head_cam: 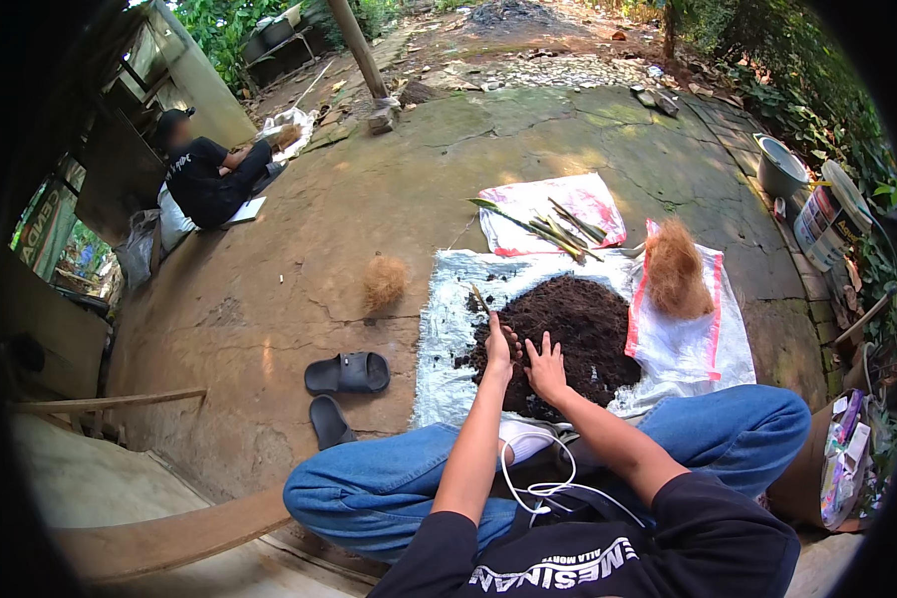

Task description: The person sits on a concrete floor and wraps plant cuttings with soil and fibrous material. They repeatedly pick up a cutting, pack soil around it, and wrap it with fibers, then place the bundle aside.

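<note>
My left hand (499, 342) grips a slim plant cutting (480, 299), whose yellowish tip sticks out past the thumb. Dark matter, probably soil, shows at those fingers, and the cutting's lower end is hidden. Fingers spread, my right hand (546, 368) rests at the near side of a mound of dark soil (579, 318) and holds nothing that I can see. Under the mound lies a white woven plastic sack (445, 288) with crumbs of soil on it. Beyond it, several long green leaf cuttings (560, 232) lie on a red-and-white sack (508, 198).
Brown coconut fibre (673, 269) lies on a sack at right; another fibre clump (385, 282) sits on the concrete. Black slippers (347, 372) are at left. A grey bucket (781, 166) and a paint pail (830, 220) line the right edge. Another person (202, 176) sits far left.
</note>
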Action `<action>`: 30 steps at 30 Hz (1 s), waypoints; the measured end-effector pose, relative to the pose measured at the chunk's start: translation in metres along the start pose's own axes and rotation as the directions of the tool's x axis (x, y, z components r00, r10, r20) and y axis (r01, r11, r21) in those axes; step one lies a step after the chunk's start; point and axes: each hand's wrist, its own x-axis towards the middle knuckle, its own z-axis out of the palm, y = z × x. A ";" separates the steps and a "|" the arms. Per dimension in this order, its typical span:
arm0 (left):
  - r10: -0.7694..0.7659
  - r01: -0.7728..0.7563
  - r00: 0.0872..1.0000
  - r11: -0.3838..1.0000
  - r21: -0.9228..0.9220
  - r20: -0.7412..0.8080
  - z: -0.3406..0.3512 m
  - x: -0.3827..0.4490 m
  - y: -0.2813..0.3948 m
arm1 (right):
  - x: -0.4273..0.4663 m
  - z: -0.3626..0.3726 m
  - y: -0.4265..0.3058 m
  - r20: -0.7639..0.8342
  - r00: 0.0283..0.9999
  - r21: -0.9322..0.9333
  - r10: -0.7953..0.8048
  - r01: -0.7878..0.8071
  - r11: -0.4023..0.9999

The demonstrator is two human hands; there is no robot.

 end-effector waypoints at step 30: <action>0.019 -0.021 1.000 0.994 -0.105 -0.023 -0.013 0.038 -0.022 | 0.015 -0.034 -0.050 -0.193 0.981 0.802 -0.030 0.176 0.571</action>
